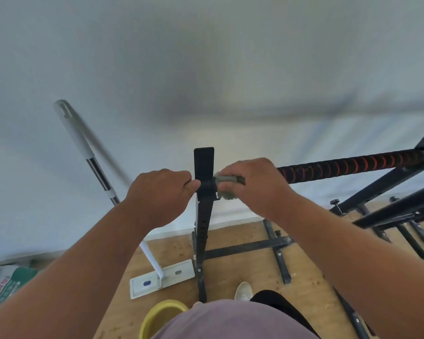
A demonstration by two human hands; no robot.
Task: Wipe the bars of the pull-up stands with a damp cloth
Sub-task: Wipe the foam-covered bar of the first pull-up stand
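My left hand (160, 193) grips the black steel upright post (203, 209), steadying it. My right hand (252, 184) clamps the grey-green damp cloth (224, 185) around the black-and-red taped horizontal bar (353, 165) at its post end, ready for wiping outward.

The black upright post (203, 192) stands in the middle. The left hand (158, 194) grips it from its left side. Just right of the post, the right hand (252, 184) holds a grey cloth (224, 187) against the red-and-black bar (353, 166). A mop (93, 167) leans left of the post, and a yellow bowl (159, 316) sits on the floor below it.
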